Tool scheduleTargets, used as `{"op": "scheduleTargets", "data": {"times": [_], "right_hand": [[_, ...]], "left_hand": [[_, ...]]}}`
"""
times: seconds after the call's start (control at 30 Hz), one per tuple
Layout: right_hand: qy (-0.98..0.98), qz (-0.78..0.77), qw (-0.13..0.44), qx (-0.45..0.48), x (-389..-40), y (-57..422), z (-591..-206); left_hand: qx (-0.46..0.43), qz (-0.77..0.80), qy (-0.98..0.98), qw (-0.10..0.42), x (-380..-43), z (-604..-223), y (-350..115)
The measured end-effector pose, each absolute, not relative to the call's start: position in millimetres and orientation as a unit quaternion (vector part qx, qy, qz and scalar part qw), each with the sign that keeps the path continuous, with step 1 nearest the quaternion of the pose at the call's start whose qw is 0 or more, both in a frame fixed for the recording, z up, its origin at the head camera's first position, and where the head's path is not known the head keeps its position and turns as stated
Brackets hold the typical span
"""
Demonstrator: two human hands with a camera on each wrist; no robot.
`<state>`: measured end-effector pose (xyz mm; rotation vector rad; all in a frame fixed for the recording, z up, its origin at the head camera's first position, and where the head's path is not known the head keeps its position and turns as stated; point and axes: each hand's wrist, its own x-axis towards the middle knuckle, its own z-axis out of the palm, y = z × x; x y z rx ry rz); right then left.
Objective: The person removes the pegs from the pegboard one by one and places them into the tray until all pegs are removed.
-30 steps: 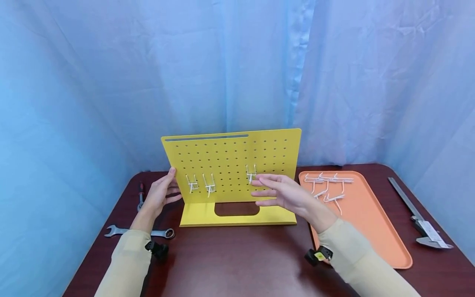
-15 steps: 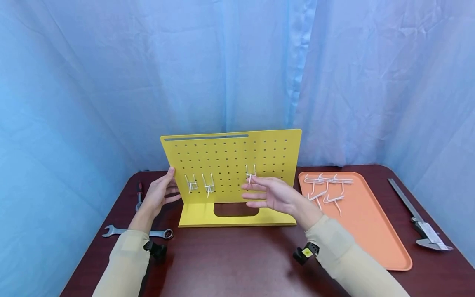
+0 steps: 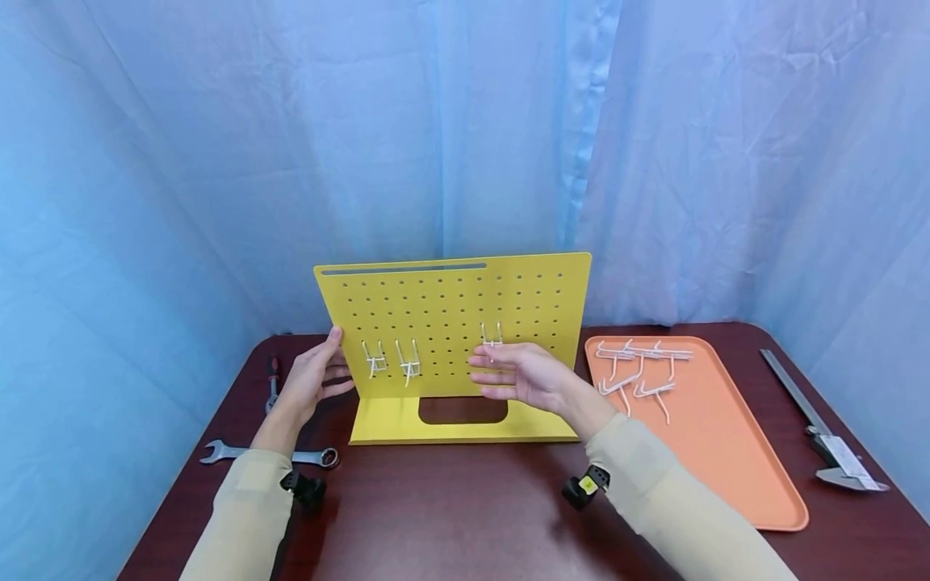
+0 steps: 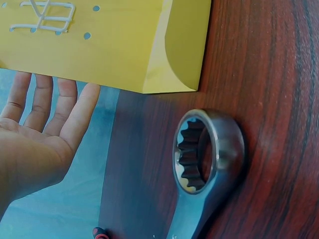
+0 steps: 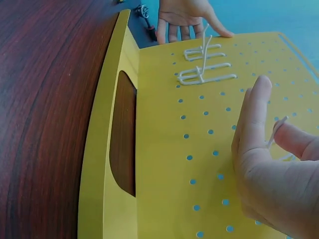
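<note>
A yellow pegboard [image 3: 443, 311] stands on a flat yellow base. My left hand [image 3: 312, 375] grips its left edge, thumb at the front and fingers reaching behind. Two white wire hooks [image 3: 408, 365] hang side by side low on the board's left half, and a third hook [image 3: 492, 332] sits right of centre. My right hand [image 3: 526, 373] is at that third hook, fingers extended and partly hiding it. In the right wrist view, the prong [image 5: 275, 130] of this hook shows between my right thumb and forefinger, which stand apart.
An orange tray [image 3: 734, 452] on the right holds several more white hooks [image 3: 647, 355]. Beyond it lies a caliper [image 3: 824, 436]. On the left are a combination wrench [image 3: 291, 456] and a red-handled tool [image 3: 273, 379]. Pale blue curtains surround the dark wooden table [image 3: 436, 500].
My right hand has moved left and slightly inward until it overlaps the third hook. The left hand keeps its place at the board's edge.
</note>
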<state>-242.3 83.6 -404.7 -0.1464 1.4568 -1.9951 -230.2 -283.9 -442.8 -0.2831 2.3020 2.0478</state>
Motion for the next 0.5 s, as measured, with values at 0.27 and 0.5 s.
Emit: {"op": "scheduleTargets", "data": {"times": [0.27,0.5], "right_hand": [[0.559,-0.761,0.326,-0.049,-243.3,84.8,-405.2],[0.539,-0.773,0.331,-0.043,-242.7,85.8,-406.5]], "left_hand": [[-0.091,0.659,0.746,0.024,-230.1,-442.1,-283.3],[-0.095,0.659,0.746,0.026,-230.9,-442.8,-283.7]]}}
